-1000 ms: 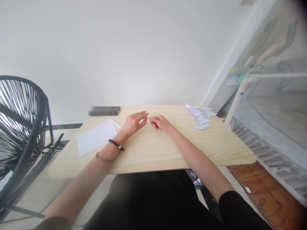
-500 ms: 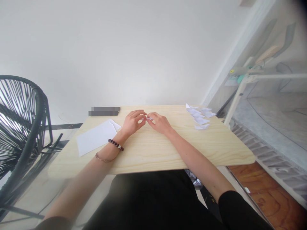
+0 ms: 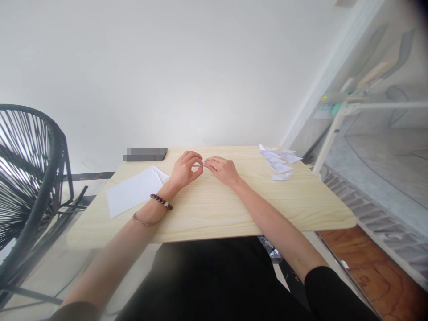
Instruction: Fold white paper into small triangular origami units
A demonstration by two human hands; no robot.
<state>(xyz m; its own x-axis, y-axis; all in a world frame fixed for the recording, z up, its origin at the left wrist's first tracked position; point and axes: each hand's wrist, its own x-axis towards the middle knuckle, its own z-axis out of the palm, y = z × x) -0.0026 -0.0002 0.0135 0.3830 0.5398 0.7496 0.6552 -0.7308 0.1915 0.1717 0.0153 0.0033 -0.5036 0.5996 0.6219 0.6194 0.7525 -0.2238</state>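
Observation:
Between my two hands, over the middle of the table, is a small piece of folded white paper (image 3: 198, 165), seen nearly edge-on and mostly hidden by fingers. My left hand (image 3: 185, 170) pinches it between thumb and fingers, forming a ring shape. My right hand (image 3: 223, 169) pinches its right end, fingertips close to those of the left. To the right on the table stand several folded paper boats (image 3: 281, 168) in loose rows. Left of my left hand lie flat white paper sheets (image 3: 132, 192).
The pale wooden table (image 3: 214, 218) stands against a white wall. At its back left lies a dark flat object (image 3: 145, 154), partly blurred out. A black woven chair (image 3: 50, 133) is at the left, and a white metal frame (image 3: 329, 142) rises beyond the right edge.
The fingers of my right hand have shifted slightly left and closed together over the paper's end. More of the paper shows inside my left hand's pinch.

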